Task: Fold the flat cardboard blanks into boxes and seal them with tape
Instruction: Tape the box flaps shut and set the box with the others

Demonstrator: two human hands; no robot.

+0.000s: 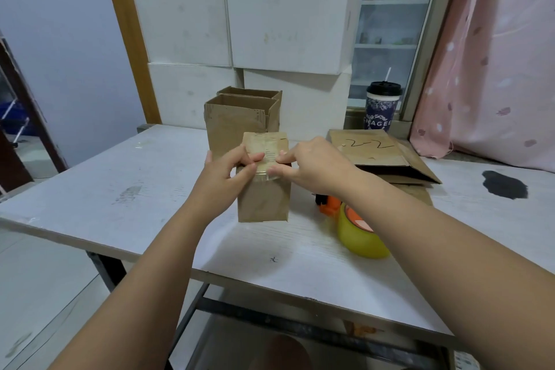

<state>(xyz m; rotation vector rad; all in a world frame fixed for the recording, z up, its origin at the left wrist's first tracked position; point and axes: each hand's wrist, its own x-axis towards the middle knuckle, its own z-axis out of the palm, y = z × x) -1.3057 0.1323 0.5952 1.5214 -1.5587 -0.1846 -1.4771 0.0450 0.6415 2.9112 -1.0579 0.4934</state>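
Head view of the sealing step. A small brown box point(264, 198) stands upright on the tabletop point(150, 183), near the middle, with its top flaps closed. A strip of clear tape point(266, 159) runs across the closed top and turns down over the near edge onto the front face.

The left hand point(225, 173) has its grip clamped on the box's top near edge at the left of the strip, thumb above and fingers on the front face. The right hand point(312, 162) has its grip clamped on the same edge at the right, thumb on top and a fingertip on the turned-down end of the tape.

The tape dispenser point(329, 206) with its yellow roll point(360, 237) lies just right of the box, under the right forearm. 2 open boxes point(234, 126) stand just behind the small box. Flat cardboard blanks point(372, 150), the top one marked in pen, lie at the right. Stacked white cartons point(270, 24) and a lidded cup point(383, 105) stand at the far side.

Judged step: the tape on this end of the box is being rubbed down. The next move probably calls for firm, even pressure along the strip and over the edge, so that no part lifts. Whether the box's other end is sealed cannot be told.
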